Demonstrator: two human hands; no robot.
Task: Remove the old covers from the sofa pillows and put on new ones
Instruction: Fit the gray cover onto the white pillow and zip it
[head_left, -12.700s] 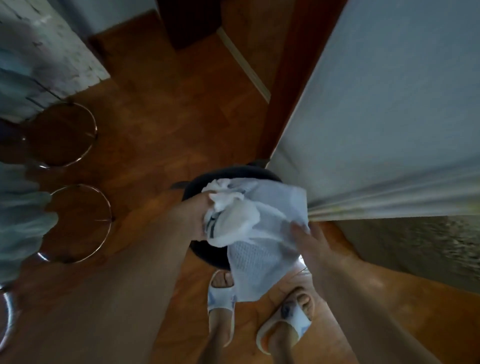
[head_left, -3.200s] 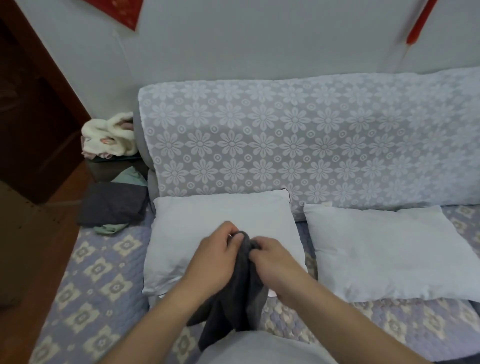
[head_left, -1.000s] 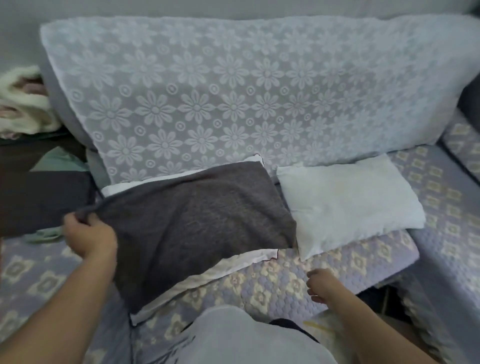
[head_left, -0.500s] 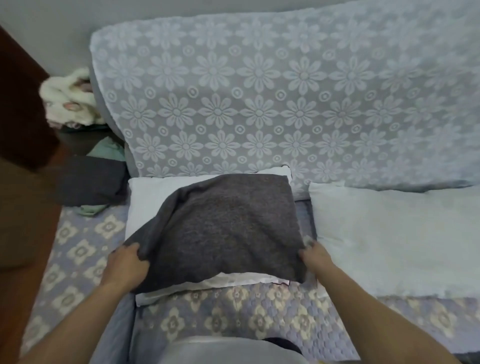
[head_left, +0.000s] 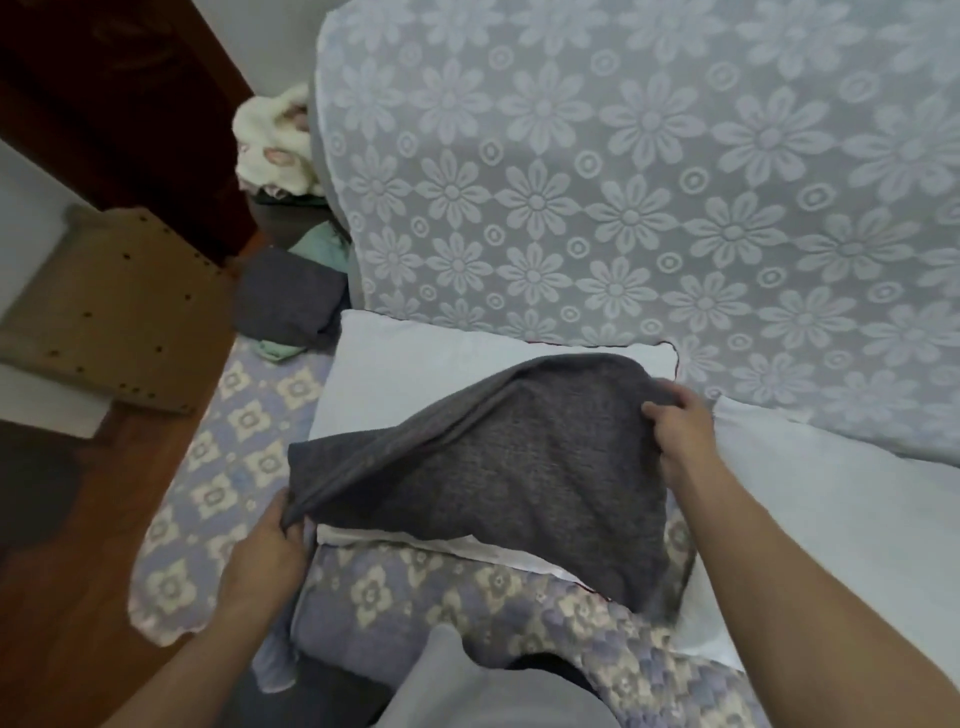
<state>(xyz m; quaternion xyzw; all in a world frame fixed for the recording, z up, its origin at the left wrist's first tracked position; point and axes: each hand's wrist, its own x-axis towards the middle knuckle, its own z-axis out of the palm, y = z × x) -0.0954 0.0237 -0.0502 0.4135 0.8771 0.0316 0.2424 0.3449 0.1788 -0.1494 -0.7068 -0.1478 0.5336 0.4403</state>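
A dark grey pillow cover (head_left: 509, 467) lies spread over a bare white pillow (head_left: 415, 364) on the sofa seat. My left hand (head_left: 270, 545) pinches the cover's near left corner, lifting its edge off the pillow. My right hand (head_left: 680, 431) grips the cover's far right corner and holds it raised. A second bare white pillow (head_left: 831, 530) lies to the right, partly behind my right forearm.
The sofa back (head_left: 623, 182) wears a white floral lace throw; the seat (head_left: 467, 597) has a quilted flower-pattern cover. Folded dark and green cloths (head_left: 291, 301) and a cream plush bundle (head_left: 275, 145) sit at the sofa's left end. A brown board (head_left: 114, 306) lies on the wooden floor.
My right hand has moved from the cover's near right corner up to its far right corner and lifted it. My left hand still holds the near left corner. The view has tilted.
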